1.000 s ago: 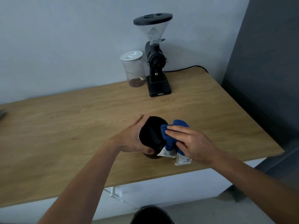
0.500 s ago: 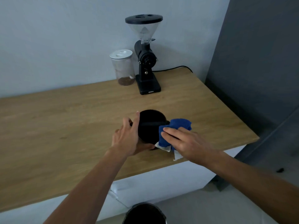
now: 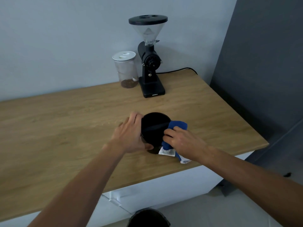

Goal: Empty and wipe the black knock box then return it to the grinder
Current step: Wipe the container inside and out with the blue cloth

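A: Where is the black knock box?

B: On the wooden counter, near its front edge and toward the right. It stands upright with a bar across its open mouth, well apart from the grinder, which stands far back against the wall.

A: And the hands?

B: The left hand wraps the box's left side, fingers curled around the wall and the thumb low against the near side. The right hand is closed on a blue cloth, pressing it against the box's right rim.

A: What else is around?

B: A clear jar with a white lid stands just left of the grinder, with a brown layer at its bottom. A black cable runs from behind the grinder toward the right. A dark grey panel rises past the counter's right edge. Nothing lies on the bare wood between the box and the grinder.

A: Anything hard to make out?

B: The left fingertips are blurred. A white tag hangs from the cloth below the right hand, and its print cannot be read. The right hand hides most of the cloth and the box's near-right wall. The box's inside is too dark to judge. At the bottom edge a dark round thing on the floor is cut off.
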